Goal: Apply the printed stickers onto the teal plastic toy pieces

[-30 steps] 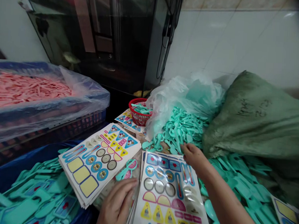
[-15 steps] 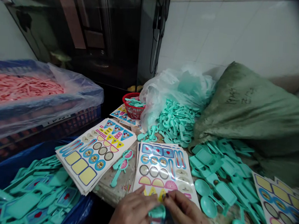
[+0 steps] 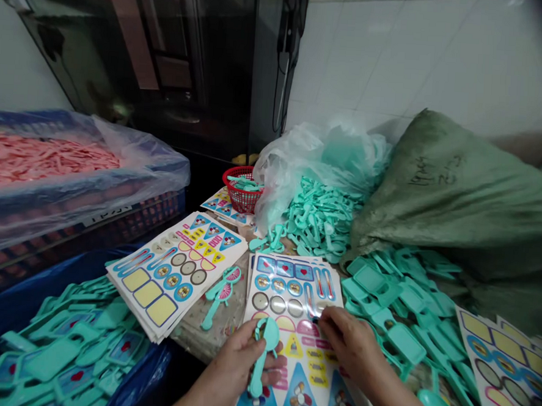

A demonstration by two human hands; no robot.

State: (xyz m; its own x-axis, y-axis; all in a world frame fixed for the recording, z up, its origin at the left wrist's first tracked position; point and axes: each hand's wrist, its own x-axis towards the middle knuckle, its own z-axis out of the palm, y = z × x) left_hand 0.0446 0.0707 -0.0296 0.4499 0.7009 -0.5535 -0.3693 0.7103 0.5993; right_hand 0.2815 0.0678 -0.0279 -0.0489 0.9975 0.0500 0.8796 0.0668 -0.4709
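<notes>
My left hand (image 3: pixel 243 363) holds a teal plastic toy piece (image 3: pixel 261 355) with a rounded head and a long handle, above the lower left of a sticker sheet (image 3: pixel 318 377). The fingers of my right hand (image 3: pixel 345 339) are pinched at the edge of a pink half-round sticker (image 3: pixel 308 328) on that sheet. How far the sticker is lifted is hard to see. Left of the sheet lies another teal toy piece (image 3: pixel 210 312) bearing pink stickers.
A second stack of sticker sheets (image 3: pixel 174 277) lies to the left, above a blue-lined bin of teal parts (image 3: pixel 50 355). Loose teal parts (image 3: pixel 412 303) cover the right side below a green sack (image 3: pixel 459 196). A red basket (image 3: pixel 242 198) stands behind; a crate of pink parts (image 3: pixel 39 158) is far left.
My hands have moved apart. The left has turned, bringing the teal toy piece into plain view, and the right has moved up the sheet to the pink half-round sticker.
</notes>
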